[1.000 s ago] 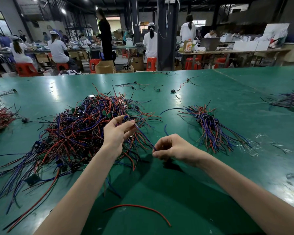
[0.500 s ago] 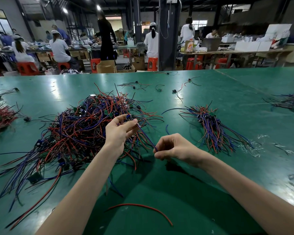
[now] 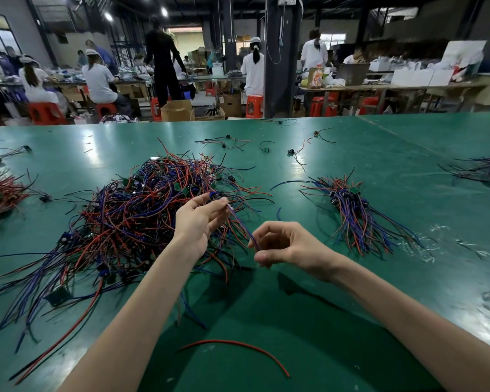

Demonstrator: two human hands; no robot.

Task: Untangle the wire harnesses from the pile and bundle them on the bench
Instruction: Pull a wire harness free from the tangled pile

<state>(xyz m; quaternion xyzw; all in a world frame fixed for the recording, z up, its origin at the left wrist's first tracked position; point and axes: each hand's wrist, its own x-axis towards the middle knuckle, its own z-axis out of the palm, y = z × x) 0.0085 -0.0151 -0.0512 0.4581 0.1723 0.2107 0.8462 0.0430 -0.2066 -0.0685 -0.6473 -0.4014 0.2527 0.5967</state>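
Green bench (image 3: 351,292) — left hand (image 3: 194,222), right hand (image 3: 289,244) each pinch 1 blue wire (image 3: 242,226).

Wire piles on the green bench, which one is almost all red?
The small pile at the far left of the view. The big tangle in the middle and the bundle on the right mix red with blue wires.

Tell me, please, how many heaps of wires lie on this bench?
4: big tangled pile centre-left, bundle at right, red heap at left edge, dark heap at right edge, partly cropped.
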